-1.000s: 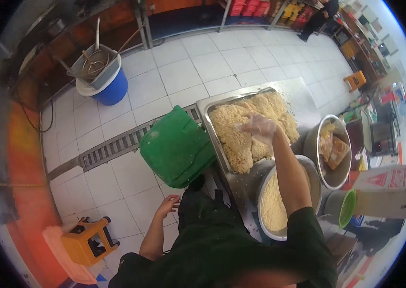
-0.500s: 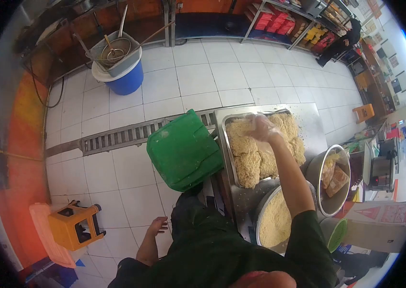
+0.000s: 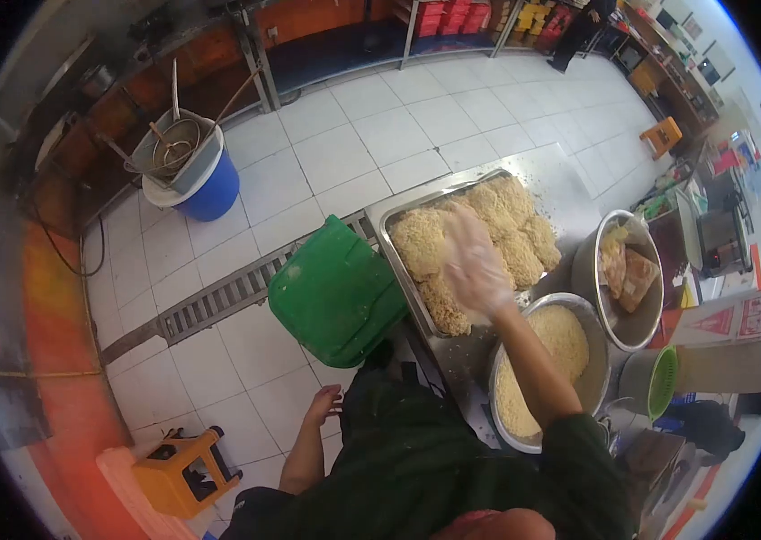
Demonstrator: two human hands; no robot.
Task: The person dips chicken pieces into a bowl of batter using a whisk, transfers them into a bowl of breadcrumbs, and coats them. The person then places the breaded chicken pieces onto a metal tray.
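Note:
My right hand [image 3: 475, 261], in a clear plastic glove, is spread flat over the breaded pieces [image 3: 497, 211] that fill a metal tray [image 3: 387, 219]. Its fingers are apart, and nothing shows in its grasp. The tray rests on a steel table [image 3: 569, 193]. Just below it stands a metal bowl [image 3: 600, 360] of pale crumbs [image 3: 553, 346]. Down by my side, my bare left hand [image 3: 324, 405] hangs with loosely parted fingers and holds nothing. A green lidded bin [image 3: 335, 292] is the thing closest to it.
Another bowl [image 3: 655, 315] with bagged food and a green basket [image 3: 663, 382] are at the right. A blue bucket [image 3: 211, 189] with strainers stands upper left, an orange stool [image 3: 187, 472] lower left. A person [image 3: 578, 34] stands far off at the top.
My right hand has moved from the tray's far part toward its near left part, fingers now spread. My left hand still hangs at my side. The whole view has shifted and turned.

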